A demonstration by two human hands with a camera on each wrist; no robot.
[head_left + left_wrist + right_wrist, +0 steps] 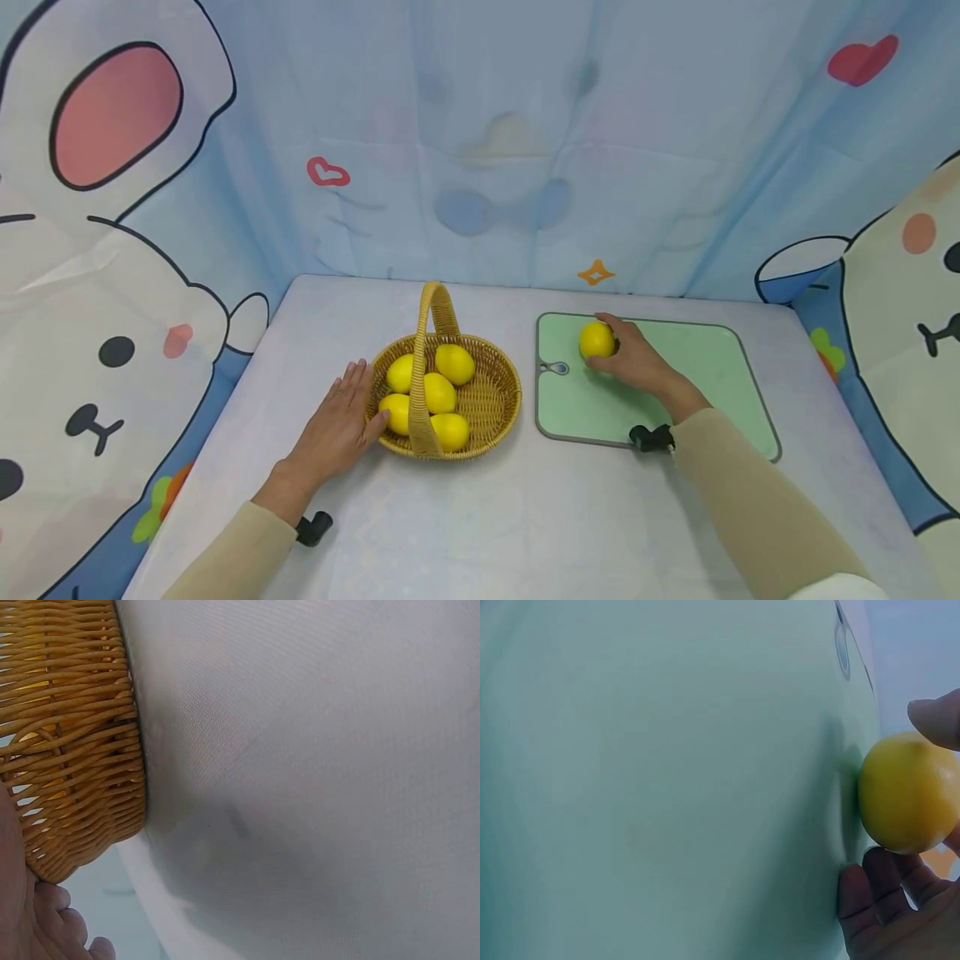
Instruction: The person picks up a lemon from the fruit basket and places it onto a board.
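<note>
On the right, my right hand holds a yellow lemon between thumb and fingers, over the left part of a pale green cutting board. In the right wrist view the lemon sits close over the board, with the thumb on one side and fingertips on the other. My left hand lies with straight fingers along the left side of a woven basket, its thumb at the rim. Several lemons lie in the basket, mostly to the left, under its tall arched handle.
A white cloth covers the table. Behind it hangs a light blue curtain printed with cartoon animals and hearts. The board has a small hanging hole at its left edge, and a strip of table separates it from the basket.
</note>
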